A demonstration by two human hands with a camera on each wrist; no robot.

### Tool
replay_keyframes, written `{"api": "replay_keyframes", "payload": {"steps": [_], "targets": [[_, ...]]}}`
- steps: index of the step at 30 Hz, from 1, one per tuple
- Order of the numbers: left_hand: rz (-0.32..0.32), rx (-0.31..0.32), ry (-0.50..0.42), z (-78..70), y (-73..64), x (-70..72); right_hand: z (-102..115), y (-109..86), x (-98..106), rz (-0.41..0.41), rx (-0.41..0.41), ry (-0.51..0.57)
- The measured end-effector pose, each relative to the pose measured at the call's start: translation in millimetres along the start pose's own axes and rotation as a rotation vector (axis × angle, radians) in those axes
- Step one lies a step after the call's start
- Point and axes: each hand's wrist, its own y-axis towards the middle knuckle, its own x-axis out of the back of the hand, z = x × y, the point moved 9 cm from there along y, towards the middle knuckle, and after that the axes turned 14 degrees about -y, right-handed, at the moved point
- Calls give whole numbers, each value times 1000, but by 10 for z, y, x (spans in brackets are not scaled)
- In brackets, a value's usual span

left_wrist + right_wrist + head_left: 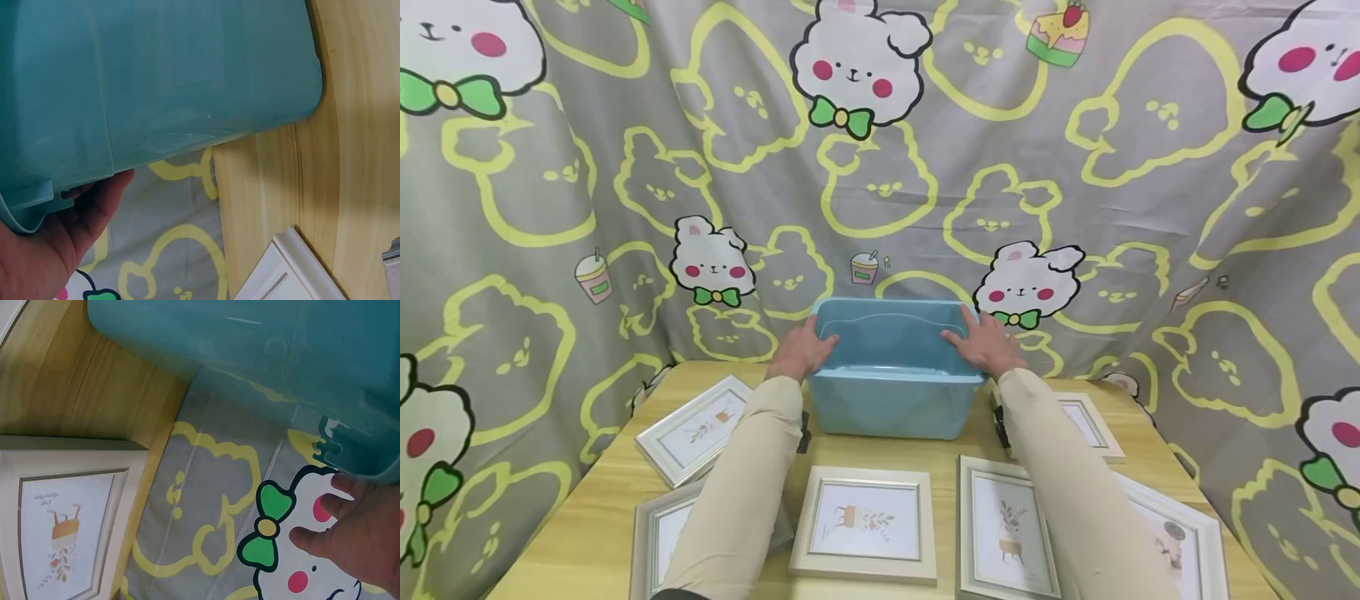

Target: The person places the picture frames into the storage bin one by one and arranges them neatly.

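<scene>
A blue plastic tub (891, 408) stands at the far side of the table, its top facing up. My left hand (805, 346) grips its left rim, thumb over the inside edge. In the left wrist view the fingers (103, 209) reach under the rim against the outer wall. My right hand (988, 340) holds the opposite rim, with its thumb over the inside. The right wrist view shows the other fingers (325, 506) spread below the rim, outside the tub. Inside the tub, the visible part of the floor is bare.
Several picture frames lie around: one at left (700, 429), one in the middle (865, 521), one right of it (1007, 529), one behind my right forearm (1105, 442). My forearms partly cover others. A patterned curtain (880, 192) hangs behind the wooden table (587, 508).
</scene>
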Motion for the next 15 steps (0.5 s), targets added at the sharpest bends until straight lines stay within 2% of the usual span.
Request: {"api": "replay_keyframes", "payload": {"steps": [8, 15], "targets": [[-9, 11, -2, 4, 0, 1, -115, -1, 47, -24, -12, 31], [-13, 28, -2, 21, -15, -2, -307, -56, 44, -21, -35, 55]]}}
